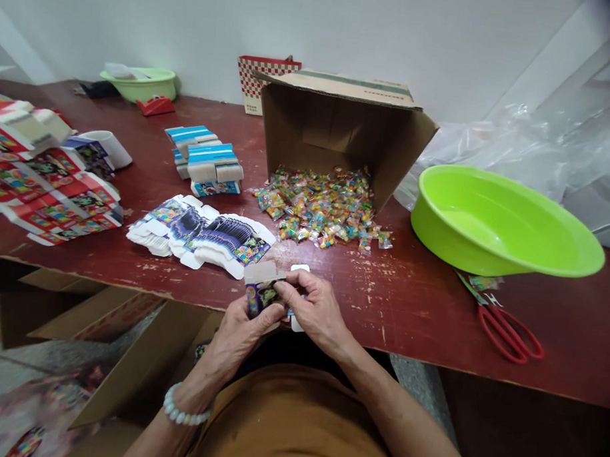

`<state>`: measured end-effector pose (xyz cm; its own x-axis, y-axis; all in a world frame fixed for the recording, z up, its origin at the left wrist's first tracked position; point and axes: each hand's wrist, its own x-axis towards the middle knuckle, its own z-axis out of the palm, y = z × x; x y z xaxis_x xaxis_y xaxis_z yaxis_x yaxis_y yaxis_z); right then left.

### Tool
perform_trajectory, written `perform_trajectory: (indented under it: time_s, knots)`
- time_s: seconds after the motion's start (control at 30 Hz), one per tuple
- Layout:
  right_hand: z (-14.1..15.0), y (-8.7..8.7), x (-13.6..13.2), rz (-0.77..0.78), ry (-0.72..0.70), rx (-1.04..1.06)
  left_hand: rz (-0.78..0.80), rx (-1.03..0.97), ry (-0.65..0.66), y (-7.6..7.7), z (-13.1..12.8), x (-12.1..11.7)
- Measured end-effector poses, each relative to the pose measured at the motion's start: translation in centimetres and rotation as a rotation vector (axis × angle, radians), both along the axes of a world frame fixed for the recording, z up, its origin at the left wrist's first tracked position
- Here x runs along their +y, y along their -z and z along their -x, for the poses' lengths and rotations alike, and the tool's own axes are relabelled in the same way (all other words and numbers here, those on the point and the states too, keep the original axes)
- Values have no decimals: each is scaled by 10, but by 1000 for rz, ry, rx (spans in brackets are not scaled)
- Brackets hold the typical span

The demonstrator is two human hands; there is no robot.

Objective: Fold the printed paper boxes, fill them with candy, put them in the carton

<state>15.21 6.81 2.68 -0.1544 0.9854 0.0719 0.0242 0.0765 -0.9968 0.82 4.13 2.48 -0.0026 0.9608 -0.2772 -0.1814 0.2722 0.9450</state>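
Note:
Both hands hold a small dark purple printed carton (264, 295) at the table's front edge, its pale flap standing up at the top. My left hand (249, 330) wraps round its lower left side, thumb across the front. My right hand (318, 307) pinches its right side, with white flaps showing behind the fingers. Just beyond lies a fanned stack of flat purple cartons (219, 235). Small clear packets of colourful candies (326, 206) spill from a cardboard box (339, 120) lying on its side. What is inside the held carton is hidden.
A lime green basin (505, 222) and red-handled scissors (506, 332) are at right. Bundled red cartons (51, 189) and blue-and-white cartons (210, 160) stand at left. A pale green basin (144, 84) sits behind. Open cardboard boxes (130, 369) lie below the front edge.

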Motion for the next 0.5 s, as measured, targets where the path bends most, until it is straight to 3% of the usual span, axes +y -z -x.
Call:
perform_trajectory:
  time_s: [0.1, 0.2, 0.37, 0.5]
  knots:
    - [0, 2, 2, -37, 117, -59, -105, 20, -126, -2, 0, -5]
    - [2, 6, 1, 0, 130, 27, -206, 110, -207, -2, -2, -12]
    - [4, 13, 0, 26, 42, 215, -230, 169, -114, -2, 4, -13]
    - [1, 14, 5, 183, -26, 206, -138, -3, -34, -2, 10, -6]
